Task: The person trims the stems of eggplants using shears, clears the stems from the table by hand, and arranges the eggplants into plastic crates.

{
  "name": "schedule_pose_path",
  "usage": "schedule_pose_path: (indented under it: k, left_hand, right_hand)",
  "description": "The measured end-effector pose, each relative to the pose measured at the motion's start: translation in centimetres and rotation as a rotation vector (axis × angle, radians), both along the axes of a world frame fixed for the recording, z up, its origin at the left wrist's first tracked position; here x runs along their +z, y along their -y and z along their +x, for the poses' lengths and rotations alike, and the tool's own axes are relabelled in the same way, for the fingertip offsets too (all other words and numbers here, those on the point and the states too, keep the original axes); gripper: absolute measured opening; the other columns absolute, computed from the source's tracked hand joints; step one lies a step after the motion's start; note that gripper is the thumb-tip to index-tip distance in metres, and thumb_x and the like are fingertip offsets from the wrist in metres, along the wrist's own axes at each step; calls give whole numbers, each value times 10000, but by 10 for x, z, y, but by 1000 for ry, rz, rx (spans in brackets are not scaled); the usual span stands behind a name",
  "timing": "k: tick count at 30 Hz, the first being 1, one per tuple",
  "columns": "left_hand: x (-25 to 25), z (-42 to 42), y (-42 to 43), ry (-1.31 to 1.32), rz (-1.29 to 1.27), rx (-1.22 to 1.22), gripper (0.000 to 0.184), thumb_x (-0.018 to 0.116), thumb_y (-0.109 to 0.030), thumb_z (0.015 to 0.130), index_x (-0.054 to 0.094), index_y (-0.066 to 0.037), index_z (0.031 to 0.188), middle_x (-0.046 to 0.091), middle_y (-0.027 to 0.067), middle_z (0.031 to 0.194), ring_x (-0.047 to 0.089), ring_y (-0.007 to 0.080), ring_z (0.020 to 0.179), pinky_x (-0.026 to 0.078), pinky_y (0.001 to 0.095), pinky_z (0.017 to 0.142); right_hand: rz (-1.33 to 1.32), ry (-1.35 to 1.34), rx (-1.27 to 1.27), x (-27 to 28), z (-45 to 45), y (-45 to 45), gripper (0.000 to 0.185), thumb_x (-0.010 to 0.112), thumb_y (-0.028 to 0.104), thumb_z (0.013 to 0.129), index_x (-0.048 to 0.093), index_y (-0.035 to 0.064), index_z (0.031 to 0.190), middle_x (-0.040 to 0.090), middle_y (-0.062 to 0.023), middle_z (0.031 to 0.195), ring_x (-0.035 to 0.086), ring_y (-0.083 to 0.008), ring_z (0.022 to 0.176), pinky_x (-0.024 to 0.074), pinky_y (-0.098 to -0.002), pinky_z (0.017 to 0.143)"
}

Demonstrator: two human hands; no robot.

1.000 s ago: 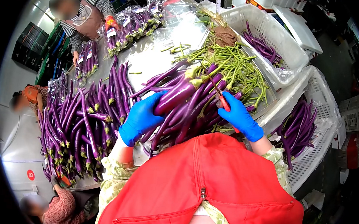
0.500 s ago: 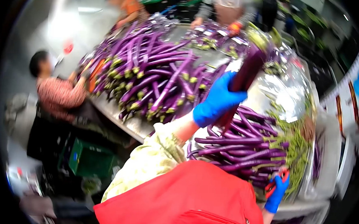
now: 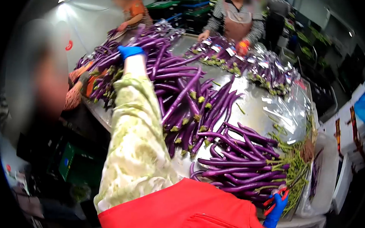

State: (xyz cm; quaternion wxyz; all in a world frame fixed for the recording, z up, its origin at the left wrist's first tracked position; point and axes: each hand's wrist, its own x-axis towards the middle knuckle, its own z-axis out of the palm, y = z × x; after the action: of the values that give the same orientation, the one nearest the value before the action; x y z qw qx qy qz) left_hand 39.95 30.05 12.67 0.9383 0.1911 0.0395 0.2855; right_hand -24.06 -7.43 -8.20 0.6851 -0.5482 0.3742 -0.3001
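My left hand [image 3: 130, 52], in a blue glove, reaches far forward onto the large pile of long purple eggplants [image 3: 174, 72]. Its fingers are mostly hidden, so I cannot tell whether it grips an eggplant. Low on the right, my blue-gloved right hand [image 3: 275, 209] is closed around the red handles of scissors [image 3: 280, 193]; their blades point up and away over green stem trimmings [image 3: 293, 163]. Beside the scissors lies a smaller group of eggplants [image 3: 246, 165], stem ends toward the right.
Bagged eggplants [image 3: 271, 71] lie at the far side of the metal table [image 3: 253, 99], near clear plastic film [image 3: 290, 113]. One person [image 3: 239, 22] stands behind them, another [image 3: 134, 12] at the back left, a third [image 3: 52, 78] close on the left. A translucent bin [image 3: 326, 175] stands right.
My left hand has swung from the middle to the far-left pile. The eggplant it held up near the camera is no longer raised there. My right hand stays low with the scissors.
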Motion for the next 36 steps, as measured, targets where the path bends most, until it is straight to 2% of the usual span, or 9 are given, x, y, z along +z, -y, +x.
schedule_pose_path:
  k: [7,15,18,20,22,25,29,32,36]
  left_hand:
    - [-40,67,-139,-345,174,-597,486,392,-356,936,428,-7,1272,423,209,1283,465,352,1122,498,459,849]
    - [-40,54,-132,-480,-559,-816,583,464,-287,918,271,-63,1420,307,206,1432,314,417,1296,450,579,912]
    - [-68,71,-112,-185,-367,-768,527,447,-187,904,322,-20,1387,406,186,1386,430,375,1231,463,525,904]
    - [-106,88,-79,223,92,-873,470,441,-144,899,383,36,1329,545,205,1230,541,329,1108,486,416,888]
    - [-94,-97,117,255,894,-628,326,495,-119,861,549,5,1158,638,95,1003,600,237,871,472,300,815]
    - [-145,-245,263,289,1345,-1137,249,555,-103,836,631,-18,1057,645,90,1009,602,194,904,459,277,845]
    - [-204,-355,315,714,1689,-1847,791,734,-296,762,338,-46,1400,347,149,1433,351,221,1306,302,349,1067]
    - [-235,-387,309,1206,2139,-1018,895,771,-397,650,375,-13,1355,372,262,1347,381,420,1238,329,427,1040]
    - [-230,-382,287,958,2200,-1046,677,760,-285,688,503,-30,1260,419,267,1301,444,412,1177,387,409,985]
  right_hand:
    - [11,9,-32,4,-7,-3,362,603,119,807,484,41,1141,542,-53,800,517,-139,527,419,-239,492]
    - [82,74,-104,-17,-38,4,432,619,75,792,473,16,1194,559,-62,933,552,-131,697,449,-248,602]
    - [115,102,-177,-13,-38,6,455,630,60,778,464,13,1199,557,-72,926,511,-128,587,419,-241,567]
    - [142,122,-223,-16,-40,7,436,626,53,780,471,9,1185,558,-69,915,513,-128,595,422,-241,569]
    - [161,117,-247,-21,-43,7,431,630,53,778,478,14,1180,559,-65,902,515,-127,604,424,-242,569]
    - [175,124,-249,-28,-42,5,425,634,49,778,488,27,1177,558,-59,892,514,-122,615,427,-243,569]
    - [159,54,-264,-28,-44,-7,417,622,53,787,485,10,1178,561,-65,937,541,-126,703,445,-261,661]
    - [170,47,-311,-30,-50,-16,345,638,59,784,504,14,1099,534,-46,934,528,-124,732,440,-255,670]
    - [191,29,-359,-37,-54,-22,312,639,51,780,517,15,1064,537,-47,902,529,-126,704,437,-248,637]
